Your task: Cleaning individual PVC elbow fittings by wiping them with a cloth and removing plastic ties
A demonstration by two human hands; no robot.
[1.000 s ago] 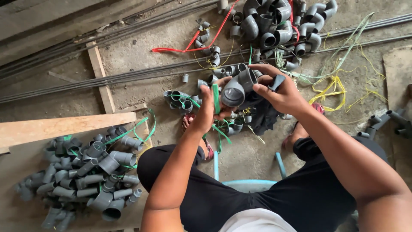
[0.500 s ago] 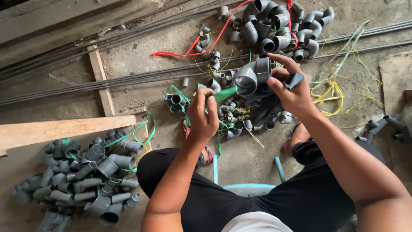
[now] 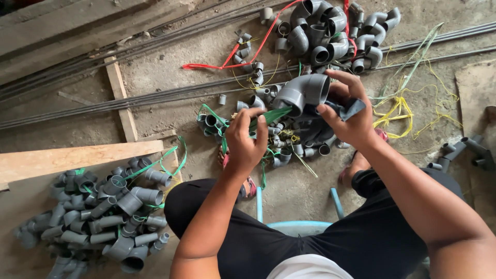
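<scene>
My right hand [image 3: 349,111] grips a large grey plastic pipe elbow [image 3: 304,91] together with a dark cloth [image 3: 349,109], held above the floor. A green plastic strap [image 3: 269,117] runs from the elbow down to my left hand [image 3: 244,140], which pinches it with closed fingers. Below both hands lies a small heap of grey pipe fittings [image 3: 281,144] tangled with green straps and yellow string.
A big pile of grey elbows [image 3: 330,36] with a red strap [image 3: 243,54] lies at the far side. Another heap of grey fittings [image 3: 103,212] sits at my left beside a wooden plank [image 3: 72,157]. Steel rods [image 3: 155,95] cross the concrete floor. Yellow string [image 3: 400,111] lies right.
Both hands have moved slightly away from my body. The elbow has turned in my right hand, and my left hand has pulled the green strap taut from it.
</scene>
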